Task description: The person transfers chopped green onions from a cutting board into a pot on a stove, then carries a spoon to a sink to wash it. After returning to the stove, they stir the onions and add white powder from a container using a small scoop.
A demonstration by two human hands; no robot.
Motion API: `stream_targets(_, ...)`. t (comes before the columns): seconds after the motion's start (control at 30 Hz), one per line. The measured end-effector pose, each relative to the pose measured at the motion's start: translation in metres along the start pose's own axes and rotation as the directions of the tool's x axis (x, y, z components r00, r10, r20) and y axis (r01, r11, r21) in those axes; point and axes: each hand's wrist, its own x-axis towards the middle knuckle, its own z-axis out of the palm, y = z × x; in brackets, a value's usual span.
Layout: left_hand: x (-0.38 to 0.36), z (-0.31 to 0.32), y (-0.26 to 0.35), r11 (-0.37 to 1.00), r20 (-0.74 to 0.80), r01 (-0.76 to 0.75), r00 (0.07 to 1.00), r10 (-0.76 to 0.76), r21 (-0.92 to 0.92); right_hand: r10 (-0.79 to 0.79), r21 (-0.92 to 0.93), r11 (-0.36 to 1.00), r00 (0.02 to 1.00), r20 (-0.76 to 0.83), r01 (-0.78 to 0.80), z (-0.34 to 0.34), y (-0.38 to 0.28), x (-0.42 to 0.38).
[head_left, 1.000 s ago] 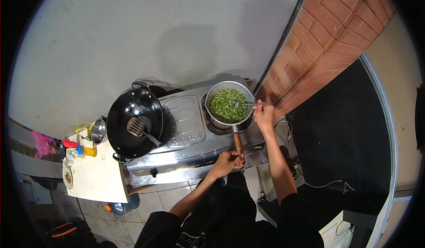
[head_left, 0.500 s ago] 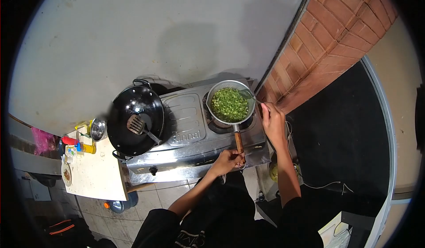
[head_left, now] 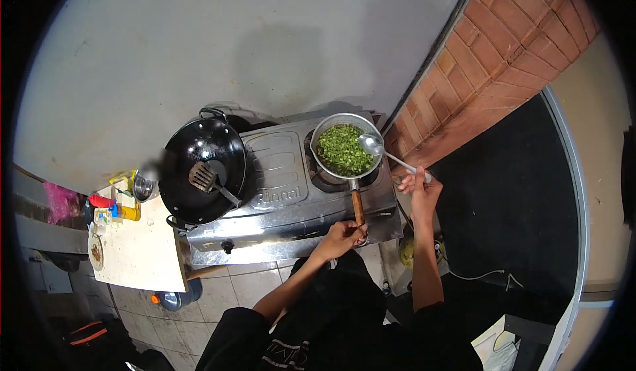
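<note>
Gripping the end of one brown wooden handle (head_left: 358,205), the left hand (head_left: 341,240) was closed at the front edge of the silver metal stove (head_left: 275,165). The handle's single round silver saucepan (head_left: 314,142), filled with chopped green pieces (head_left: 344,149), sat toward the stove's back right corner. Between its fingers, the right hand (head_left: 424,189) pinched one long silver metal spoon (head_left: 371,144), its bowl over the pan's right rim. At the stove's left edge, one black two-handled wok (head_left: 199,139) held one slotted turner (head_left: 203,177). One oval plate (head_left: 96,252) lay along the cream table's (head_left: 142,252) left edge.
</note>
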Motion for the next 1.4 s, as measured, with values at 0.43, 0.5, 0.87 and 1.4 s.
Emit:
stream_targets(0.43,-0.014,0.026,0.012,0.985,-0.265,-0.034,0.961,0.078,0.168,0.398,0.006,0.876,0.728,0.559,-0.483,-0.033,0.025,0.015)
stream_targets(0.5,-0.012,0.031,0.01,0.975,-0.338,-0.042,0.934,0.115,0.216,0.087,-0.324,0.941,0.86,0.504,0.095,-0.028,0.034,0.013)
stream_targets(0.87,-0.016,0.049,-0.005,0.997,-0.399,-0.071,0.915,0.061,-0.01,-0.247,-0.507,0.68,0.817,0.521,0.529,-0.022,0.034,0.006)
stream_targets(1.4,-0.012,0.072,-0.008,0.994,-0.562,-0.077,0.827,0.021,-0.077,-0.287,-0.405,0.746,0.804,0.52,0.528,-0.034,0.035,0.005)
